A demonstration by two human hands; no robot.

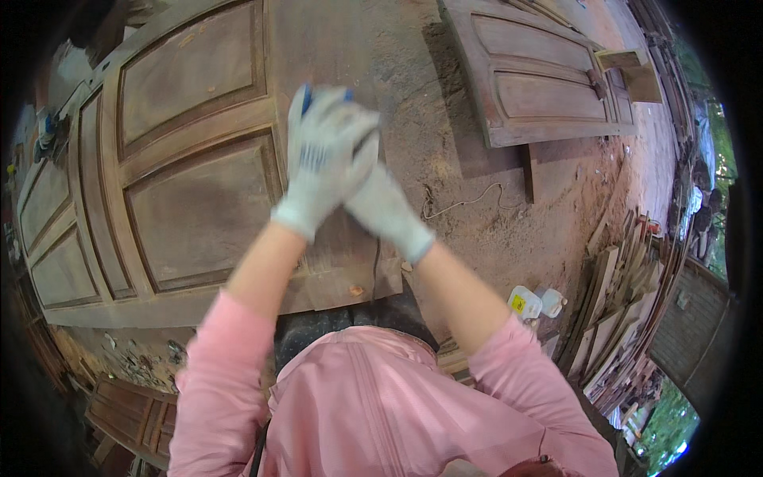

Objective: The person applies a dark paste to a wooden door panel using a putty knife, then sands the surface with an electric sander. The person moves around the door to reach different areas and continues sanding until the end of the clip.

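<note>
Both my hands wear white gloves with blue on the fingertips, and they are pressed together over the right edge of a large brown panelled wooden door [199, 211]. My left hand [322, 151] lies partly over my right hand [377, 195], its fingers curled and slightly smeared by motion. Only the back of the right glove and its cuff show well. Whatever the hands close around is hidden beneath them. A thin dark cord [376, 266] hangs from below the hands toward the door's near edge, close to my body.
Another panelled door [548, 79] lies raised at the far right, with a wooden block [636, 75] on its end. Plastic jugs [526, 302] and stacked wood strips [604, 310] sit at the right. A white-and-blue glove [46, 131] shows at the far left.
</note>
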